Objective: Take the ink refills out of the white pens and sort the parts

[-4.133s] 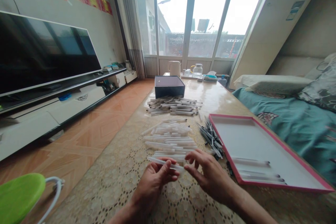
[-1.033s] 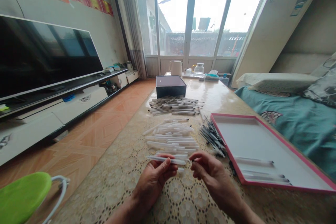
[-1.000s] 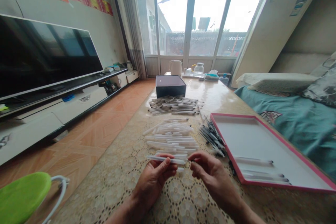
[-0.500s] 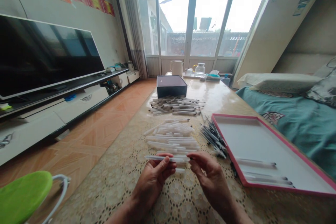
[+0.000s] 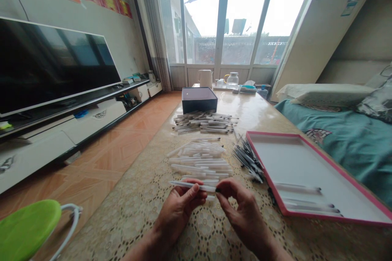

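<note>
My left hand (image 5: pixel 181 208) is closed around a translucent white pen (image 5: pixel 207 188) that lies level, its pointed end to the left. My right hand (image 5: pixel 243 214) pinches a small black end plug (image 5: pixel 217 190) between thumb and forefinger, right at the pen's right end. Just beyond my hands lie rows of translucent pen barrels (image 5: pixel 200 167). To the right is a heap of thin dark refills (image 5: pixel 248 159), beside a shallow pink-rimmed tray (image 5: pixel 294 163). Several pens with dark ends (image 5: pixel 309 206) rest in the tray's near part.
A pile of pens with dark ends (image 5: pixel 205 122) lies farther back, before a dark blue box (image 5: pixel 199 106). A jug (image 5: pixel 205 78), a glass pot (image 5: pixel 233 79) and a tissue pack (image 5: pixel 248 87) stand at the table's far end. A green stool (image 5: pixel 30 228) is at the lower left.
My right hand has moved slightly left, bringing its pinched fingers and the black plug up against the pen's right end. My left hand keeps its hold on the pen, almost unmoved.
</note>
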### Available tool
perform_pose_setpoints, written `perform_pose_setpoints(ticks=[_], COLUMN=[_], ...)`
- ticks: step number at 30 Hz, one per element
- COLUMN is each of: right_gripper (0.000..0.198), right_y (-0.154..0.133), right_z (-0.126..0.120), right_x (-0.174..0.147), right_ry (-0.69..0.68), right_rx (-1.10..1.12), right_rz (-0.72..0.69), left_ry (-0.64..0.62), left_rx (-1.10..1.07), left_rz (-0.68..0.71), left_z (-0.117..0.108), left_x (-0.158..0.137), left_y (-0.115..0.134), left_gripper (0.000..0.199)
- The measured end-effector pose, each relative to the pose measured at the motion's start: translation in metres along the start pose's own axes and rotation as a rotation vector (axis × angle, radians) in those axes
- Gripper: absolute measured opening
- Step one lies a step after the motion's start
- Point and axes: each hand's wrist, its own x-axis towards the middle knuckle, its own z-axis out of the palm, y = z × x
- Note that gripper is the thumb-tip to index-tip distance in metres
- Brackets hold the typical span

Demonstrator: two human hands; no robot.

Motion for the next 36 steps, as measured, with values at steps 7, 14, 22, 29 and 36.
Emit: perform_pose_setpoints(ticks=[7,14,22,29,36], right_gripper=[0.012,0.04,0.024,0.032,0.035], right_y=[0.006,0.014,0.007,0.011,0.009], right_z=[0.003,0.005,0.0,0.001,0.002], right_x=[-0.003,-0.006,-0.004,-0.006,-0.006], right_ry=[-0.017,-0.091,-0.129,-0.182,-0.178], right_rx=[0.136,0.07,-0.033,-0.064,-0.068], right_rz=[0.093,0.16,0.071,0.098,0.081], left_ry=[-0.058,-0.087,-0.093,-0.087,-0.071], left_rx=[0.011,0.06,0.04,0.038,0.074], left_rz=[0.008,0.006,0.02,0.018,0.023], left_z=[-0.002,-0.001,-0.001,0.0,0.004], left_x=[0.001,-0.001,-0.001,-0.002,-0.005], left_y=[-0.002,-0.001,-0.001,-0.001,0.0], left_gripper=[0.011,0.013,0.013,0.012,0.015])
